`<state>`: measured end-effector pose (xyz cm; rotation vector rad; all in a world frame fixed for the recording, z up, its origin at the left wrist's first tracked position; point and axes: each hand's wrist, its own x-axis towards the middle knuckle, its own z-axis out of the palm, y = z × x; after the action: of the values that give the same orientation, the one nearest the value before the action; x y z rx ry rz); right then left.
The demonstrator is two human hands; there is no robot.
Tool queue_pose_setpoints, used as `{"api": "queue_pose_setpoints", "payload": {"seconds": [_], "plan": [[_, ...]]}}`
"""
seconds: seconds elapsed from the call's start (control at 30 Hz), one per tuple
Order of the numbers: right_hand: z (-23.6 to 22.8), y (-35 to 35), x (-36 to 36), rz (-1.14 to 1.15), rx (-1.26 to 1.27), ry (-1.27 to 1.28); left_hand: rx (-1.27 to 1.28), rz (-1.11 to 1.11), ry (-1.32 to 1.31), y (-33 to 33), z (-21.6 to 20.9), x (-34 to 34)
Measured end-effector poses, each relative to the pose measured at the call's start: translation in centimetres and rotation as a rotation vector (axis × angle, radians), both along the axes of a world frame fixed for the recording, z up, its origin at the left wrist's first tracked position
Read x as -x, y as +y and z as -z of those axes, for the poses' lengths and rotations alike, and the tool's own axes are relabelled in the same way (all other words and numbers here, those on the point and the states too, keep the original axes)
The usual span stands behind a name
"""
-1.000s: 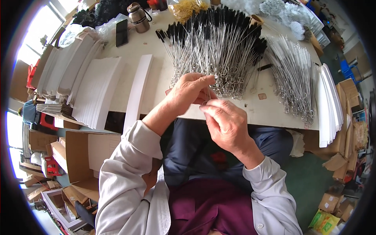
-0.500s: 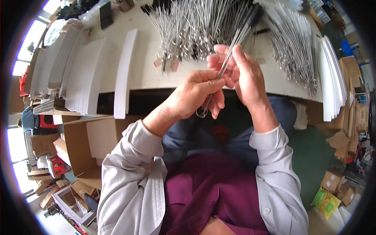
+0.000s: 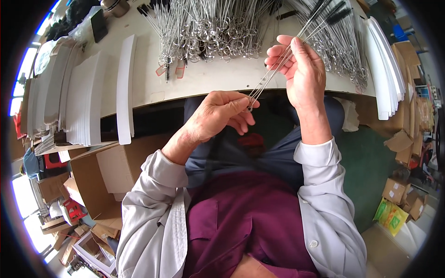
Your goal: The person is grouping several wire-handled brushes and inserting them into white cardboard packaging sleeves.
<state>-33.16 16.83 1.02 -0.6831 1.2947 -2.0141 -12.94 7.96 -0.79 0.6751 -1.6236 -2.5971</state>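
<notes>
A small bundle of thin wire brushes [image 3: 282, 60] slants above the table's near edge [image 3: 204, 90], long axis running from the looped ends, low and nearer the person, up to the black bristle tips over the table. The left hand [image 3: 218, 116] pinches the looped ends; the right hand [image 3: 301, 74] closes loosely around the stems. Behind the bundle, heaped wire brushes [image 3: 208, 28] cover the pale table; white card stacks [image 3: 88, 102] lie left of it, cardboard boxes [image 3: 102, 176] below.

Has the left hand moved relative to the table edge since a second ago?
Yes. The left hand then lay over the table; now it sits below the front edge, toward the person's lap, pinching the lower end of the wire brushes.
</notes>
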Motion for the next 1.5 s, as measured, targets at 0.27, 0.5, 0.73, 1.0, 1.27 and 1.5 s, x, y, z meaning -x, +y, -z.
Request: {"api": "queue_pose_setpoints", "payload": {"seconds": [0.27,0.5,0.73,1.0,1.27,1.5], "plan": [[0.8,0.8,1.9,0.145,0.126,-0.071,-0.116,-0.140,0.036,0.2,1.7,1.4],[0.4,1.8,2.1,0.203,0.212,-0.426,-0.266,-0.130,-0.020,4.3,2.8,3.0],[0.9,4.8,4.3,0.284,0.167,-0.393,-0.203,0.058,-0.031,7.1,3.5,6.1],[1.1,7.0,7.8,0.352,0.125,-0.326,0.430,0.257,-0.047,7.5,3.2,9.4],[3.3,8.1,10.8,0.445,-0.101,-0.266,1.005,0.021,0.056,1.0,-0.4,17.9],[5.3,7.2,10.6,0.426,-0.143,-0.161,1.471,-0.054,-0.080,-1.9,1.2,26.7]]}}
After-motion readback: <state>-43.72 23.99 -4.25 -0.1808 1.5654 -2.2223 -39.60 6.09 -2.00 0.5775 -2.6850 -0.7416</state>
